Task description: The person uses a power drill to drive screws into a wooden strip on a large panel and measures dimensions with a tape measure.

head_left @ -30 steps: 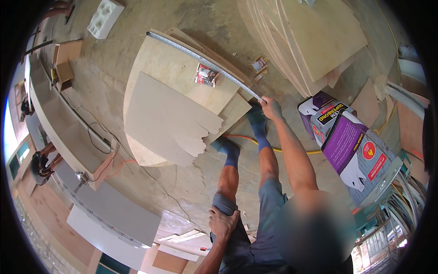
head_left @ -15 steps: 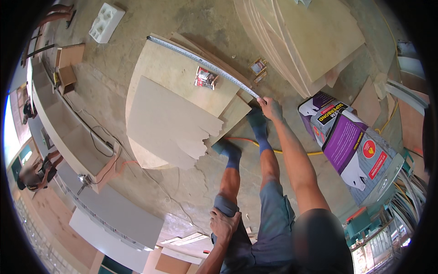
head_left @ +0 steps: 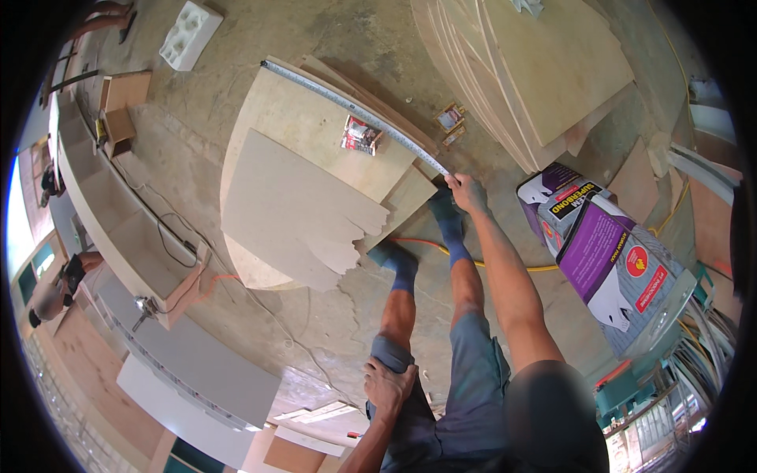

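My right hand (head_left: 467, 194) is closed on the near end of a tape measure (head_left: 355, 108). Its pale blade is pulled out along the far right edge of a plywood sheet (head_left: 315, 118), reaching the sheet's far corner. The case, if it is inside my fingers, is hidden. On the plywood lies a greyish sheet (head_left: 292, 197) with a ragged, torn-looking right edge, and a small red and white packet (head_left: 362, 135) sits beside the blade. My left hand (head_left: 389, 384) rests on my bent left knee, its fingers laid over the trouser leg and holding nothing.
A stack of plywood panels (head_left: 544, 71) lies at the far right. A large purple and grey container (head_left: 607, 260) stands right of my arm. An orange-yellow hose (head_left: 489, 262) runs behind my feet. Long pale cabinets (head_left: 118, 213) and a person (head_left: 59, 296) are at the left.
The whole view has shifted slightly to the right. The person at the left has moved and now leans with arms reaching toward the cabinet. My hands and the tape keep their places.
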{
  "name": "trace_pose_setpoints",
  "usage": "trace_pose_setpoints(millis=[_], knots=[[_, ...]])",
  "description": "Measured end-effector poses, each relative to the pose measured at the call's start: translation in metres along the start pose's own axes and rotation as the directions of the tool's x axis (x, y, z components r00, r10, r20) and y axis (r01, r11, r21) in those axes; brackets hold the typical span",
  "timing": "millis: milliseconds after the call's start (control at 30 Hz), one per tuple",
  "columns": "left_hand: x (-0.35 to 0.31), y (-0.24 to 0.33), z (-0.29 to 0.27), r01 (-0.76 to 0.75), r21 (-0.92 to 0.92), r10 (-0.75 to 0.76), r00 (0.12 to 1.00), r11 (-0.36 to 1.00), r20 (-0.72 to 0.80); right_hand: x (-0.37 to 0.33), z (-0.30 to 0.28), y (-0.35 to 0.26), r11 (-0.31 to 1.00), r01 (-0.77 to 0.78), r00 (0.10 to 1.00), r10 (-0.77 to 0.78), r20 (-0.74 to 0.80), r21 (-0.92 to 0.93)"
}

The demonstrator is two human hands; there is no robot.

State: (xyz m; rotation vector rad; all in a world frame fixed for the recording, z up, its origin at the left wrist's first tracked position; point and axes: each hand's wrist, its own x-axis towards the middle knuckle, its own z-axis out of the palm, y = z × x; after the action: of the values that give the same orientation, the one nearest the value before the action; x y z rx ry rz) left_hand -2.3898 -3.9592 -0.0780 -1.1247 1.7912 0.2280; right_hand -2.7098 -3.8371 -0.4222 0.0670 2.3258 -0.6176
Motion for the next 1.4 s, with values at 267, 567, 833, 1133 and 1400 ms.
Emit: trace_pose_setpoints(millis=[267, 567, 833, 1133, 1400], knots=[[-0.002, 0.003, -0.016, 0.011, -0.030, -0.011, 1.000, 0.999, 0.012, -0.024, -0.037, -0.026, 0.960, 0.166, 0.984, -0.175, 0.019, 0.225], [0.006, -0.036, -0.012, -0.330, -0.479, 0.378, 0.926, 0.813, 0.004, -0.205, -0.146, -0.089, 0.827, 0.283, 0.958, -0.271, -0.097, 0.487], [-0.013, -0.039, -0.104, -0.670, -0.029, 0.670, 0.742, 0.742, 0.003, -0.423, -0.187, 0.038, 0.902, -0.057, 0.954, 0.176, -0.243, 0.428], [0.054, -0.068, -0.144, -0.600, 0.343, 0.631, 0.775, 0.723, 0.025, -0.625, -0.126, 0.141, 0.866, -0.259, 0.914, 0.362, -0.181, 0.428], [0.006, -0.010, 0.005, -0.444, -0.162, 0.473, 0.837, 0.881, 0.275, -0.507, -0.092, 0.160, 0.898, -0.002, 0.981, 0.087, -0.173, 0.441]])
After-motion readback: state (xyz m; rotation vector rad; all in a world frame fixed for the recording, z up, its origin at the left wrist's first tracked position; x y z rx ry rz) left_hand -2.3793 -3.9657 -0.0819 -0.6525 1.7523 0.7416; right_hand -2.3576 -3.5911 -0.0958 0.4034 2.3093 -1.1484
